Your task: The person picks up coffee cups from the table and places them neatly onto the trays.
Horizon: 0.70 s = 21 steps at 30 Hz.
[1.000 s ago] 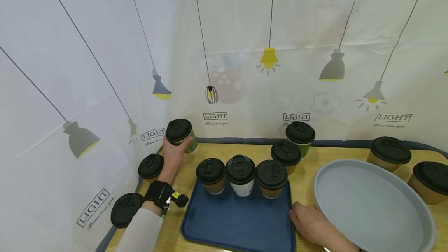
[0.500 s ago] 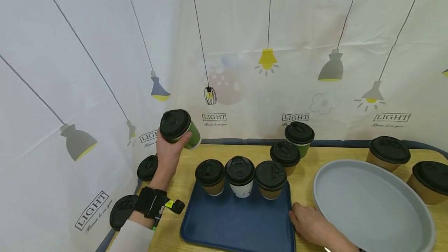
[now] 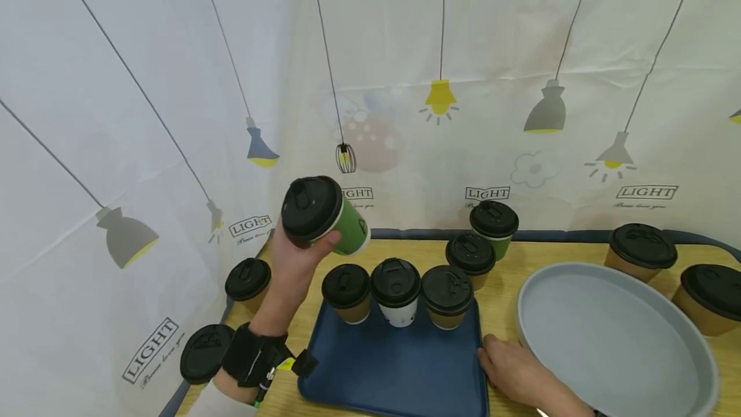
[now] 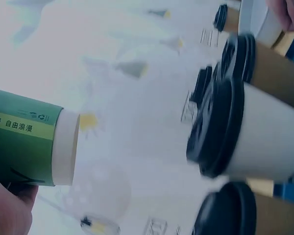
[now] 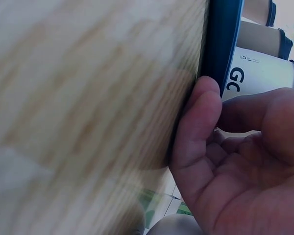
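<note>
My left hand point(image 3: 295, 256) grips a green paper cup point(image 3: 351, 227) with a black lid, raised above the table and tilted. The left wrist view shows the green cup point(image 4: 27, 134) with its white base toward the row of cups. On the blue tray point(image 3: 393, 365), along its far edge, stand a brown cup point(image 3: 353, 312), a white cup point(image 3: 399, 314) and another brown cup point(image 3: 446, 319), all black-lidded. My right hand point(image 3: 515, 365) holds the tray's right rim; in the right wrist view the thumb and fingers of this hand point(image 5: 235, 161) pinch the tray's edge point(image 5: 220, 44).
Behind the tray's right corner stand a brown cup point(image 3: 479, 280) and a green cup point(image 3: 501, 246). A grey round tray point(image 3: 613, 333) lies at right, with brown cups point(image 3: 628, 269) beside it. Two lidded cups point(image 3: 247, 280) stand at left. A printed cloth point(image 3: 405, 114) hangs behind.
My left hand has lifted the green cup off the table at the back left and brought it rightward and nearer, tilting it. My right hand has stayed at the tray's rim.
</note>
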### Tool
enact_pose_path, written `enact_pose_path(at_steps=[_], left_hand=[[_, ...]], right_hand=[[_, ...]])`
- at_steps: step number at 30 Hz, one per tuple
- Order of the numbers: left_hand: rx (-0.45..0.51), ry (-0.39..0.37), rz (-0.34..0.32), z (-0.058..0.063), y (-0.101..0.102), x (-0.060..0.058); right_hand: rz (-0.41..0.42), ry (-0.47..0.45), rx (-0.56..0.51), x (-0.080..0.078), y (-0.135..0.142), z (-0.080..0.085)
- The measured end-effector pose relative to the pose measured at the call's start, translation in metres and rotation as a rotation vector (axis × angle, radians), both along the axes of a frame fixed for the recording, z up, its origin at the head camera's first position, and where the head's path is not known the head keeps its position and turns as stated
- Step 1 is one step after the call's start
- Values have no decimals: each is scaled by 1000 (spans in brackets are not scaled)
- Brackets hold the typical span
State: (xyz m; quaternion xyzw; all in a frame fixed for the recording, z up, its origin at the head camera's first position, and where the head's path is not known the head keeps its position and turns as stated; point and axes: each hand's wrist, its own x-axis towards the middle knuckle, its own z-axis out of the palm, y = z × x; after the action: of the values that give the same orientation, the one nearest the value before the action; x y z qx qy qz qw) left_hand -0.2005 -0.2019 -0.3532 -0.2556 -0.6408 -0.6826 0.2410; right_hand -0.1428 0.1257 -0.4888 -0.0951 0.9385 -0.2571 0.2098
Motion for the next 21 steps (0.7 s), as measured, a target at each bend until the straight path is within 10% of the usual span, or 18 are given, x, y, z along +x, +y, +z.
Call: enact_pose_path(at_steps=[9, 21], left_hand=[[-135, 40, -57, 1, 26, 29], [-229, -176, -270, -19, 59, 64]], right_hand=[[9, 9, 1, -1, -1, -2], [36, 86, -27, -1, -4, -4]])
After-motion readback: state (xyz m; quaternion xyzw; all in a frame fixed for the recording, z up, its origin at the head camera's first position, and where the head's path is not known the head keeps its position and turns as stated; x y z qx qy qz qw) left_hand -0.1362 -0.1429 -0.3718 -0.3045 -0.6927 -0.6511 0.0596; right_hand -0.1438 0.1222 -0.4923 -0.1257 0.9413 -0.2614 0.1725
